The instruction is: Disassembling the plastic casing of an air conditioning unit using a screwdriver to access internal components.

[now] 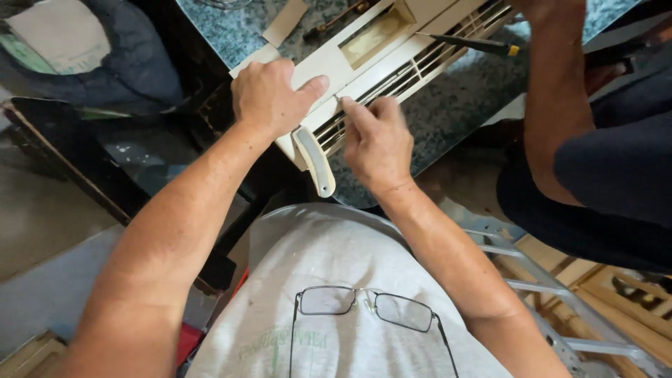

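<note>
Left hand (269,94) pressed flat, fingers loose, on cream vent cover (381,59), right hand (378,140) pinching perhaps a slat, co-worker's screwdriver (476,45) nearby

Soft, even daylight is filling the scene, with no hard glare anywhere. The long cream plastic louvred casing (392,56) is catching the most light, looking almost washed out along its top face. The dark floor area at the left is sitting in dim shade. Faint shadows are falling under the left hand (269,94) and the right hand (378,140). The wide lens is bending lines toward the edges, stretching both forearms. The thin wire-framed spectacles (371,311) hanging close to the camera are looking slightly soft.
</note>
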